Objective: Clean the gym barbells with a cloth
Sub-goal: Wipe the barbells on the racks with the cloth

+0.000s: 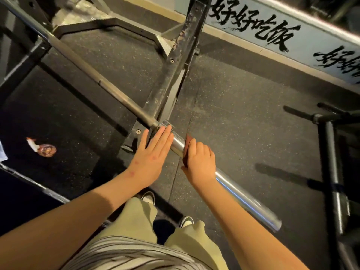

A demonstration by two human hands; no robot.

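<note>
A steel barbell (pixel 93 75) rests on a black rack and runs from the upper left to the lower right. Its shiny sleeve (pixel 245 197) ends near my right leg. My right hand (pixel 198 160) grips a dark reddish-brown cloth (pixel 186 147) wrapped round the sleeve, most of the cloth hidden under the fingers. My left hand (pixel 152 158) lies flat with straight fingers, the fingertips touching the sleeve's collar next to the rack upright.
The worn black rack upright (pixel 175 61) crosses the bar in the middle. A spray bottle (pixel 41 148) lies on the dark rubber floor at the left. A black stand (pixel 331 162) is at the right. A wall with painted characters (pixel 272 34) runs along the top right.
</note>
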